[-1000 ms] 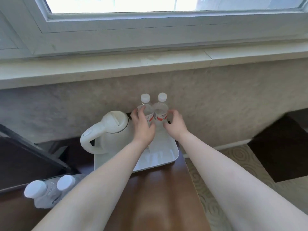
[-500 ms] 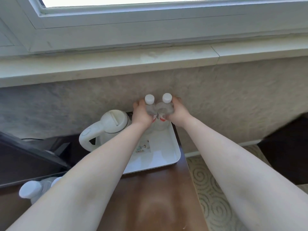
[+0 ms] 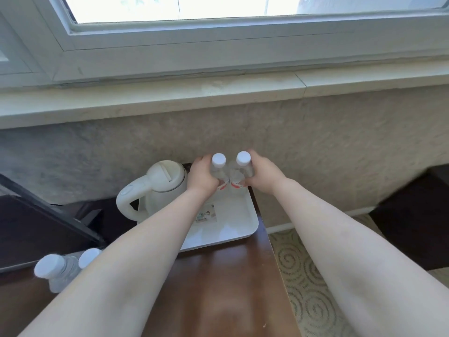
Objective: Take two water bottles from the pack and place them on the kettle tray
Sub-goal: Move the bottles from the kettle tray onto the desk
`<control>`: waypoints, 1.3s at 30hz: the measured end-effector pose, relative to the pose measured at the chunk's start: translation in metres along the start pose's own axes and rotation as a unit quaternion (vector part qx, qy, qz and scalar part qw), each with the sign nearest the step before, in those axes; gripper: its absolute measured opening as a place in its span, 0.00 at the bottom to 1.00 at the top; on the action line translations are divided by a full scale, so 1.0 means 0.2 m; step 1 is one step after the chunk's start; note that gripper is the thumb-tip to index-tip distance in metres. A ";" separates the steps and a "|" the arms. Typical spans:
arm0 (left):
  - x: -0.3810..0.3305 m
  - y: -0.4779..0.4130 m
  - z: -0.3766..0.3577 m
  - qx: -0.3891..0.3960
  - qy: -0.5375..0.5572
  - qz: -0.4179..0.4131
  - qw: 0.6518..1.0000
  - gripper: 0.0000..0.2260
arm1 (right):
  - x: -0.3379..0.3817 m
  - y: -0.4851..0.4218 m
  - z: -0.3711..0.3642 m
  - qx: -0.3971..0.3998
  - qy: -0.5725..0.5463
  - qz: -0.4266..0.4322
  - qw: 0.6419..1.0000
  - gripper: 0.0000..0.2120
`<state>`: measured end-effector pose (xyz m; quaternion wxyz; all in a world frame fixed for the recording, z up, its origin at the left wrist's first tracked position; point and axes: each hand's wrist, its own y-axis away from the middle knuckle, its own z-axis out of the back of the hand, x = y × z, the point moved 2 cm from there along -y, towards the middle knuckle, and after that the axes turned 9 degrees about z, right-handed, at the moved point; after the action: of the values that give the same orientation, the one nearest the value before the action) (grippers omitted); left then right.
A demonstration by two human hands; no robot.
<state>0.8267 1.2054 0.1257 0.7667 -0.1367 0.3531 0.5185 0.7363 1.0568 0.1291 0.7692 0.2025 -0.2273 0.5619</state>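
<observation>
Two clear water bottles with white caps stand upright side by side at the far end of the white tray [image 3: 245, 229]. My left hand [image 3: 201, 176] is wrapped around the left bottle [image 3: 218, 164]. My right hand [image 3: 263, 175] grips the right bottle [image 3: 243, 164]. Red-and-white labels show below my fingers. A white electric kettle [image 3: 155, 186] stands on the tray's left part, just left of my left hand. The pack of remaining bottles [image 3: 58, 268] sits at the lower left, partly hidden by my left forearm.
The tray rests on a brown wooden table [image 3: 218, 288] against a textured beige wall under a window sill [image 3: 170, 93]. A dark screen edge [image 3: 48, 227] stands at left. Patterned carpet [image 3: 303, 276] lies right of the table. A small printed card [image 3: 206, 214] lies in the tray.
Both hands have slid farther toward the wall with the two bottles, from the tray's middle to its far end, and now clasp the bottles higher up, near their necks.
</observation>
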 end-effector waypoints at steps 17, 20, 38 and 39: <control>0.10 0.57 0.31 0.042 0.008 -0.116 0.992 0.24 | 0.47 0.70 0.05 -0.074 0.040 -0.025 0.996 0.28; 0.18 0.69 0.36 0.092 0.006 -0.136 0.987 0.25 | 0.56 0.89 -0.03 -0.081 0.037 -0.058 0.994 0.24; 0.87 1.25 0.64 0.141 0.025 -0.154 0.978 0.33 | 0.98 1.33 -0.63 -0.036 -0.071 -0.059 0.995 0.29; 0.89 1.27 0.67 0.137 0.019 -0.149 0.979 0.33 | 1.01 1.34 -0.65 -0.032 -0.075 -0.049 0.995 0.30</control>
<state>0.6909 1.5149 0.1387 0.8401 -0.0916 0.4106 0.3424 0.5503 1.3630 0.1538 0.7828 0.2306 -0.2918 0.4990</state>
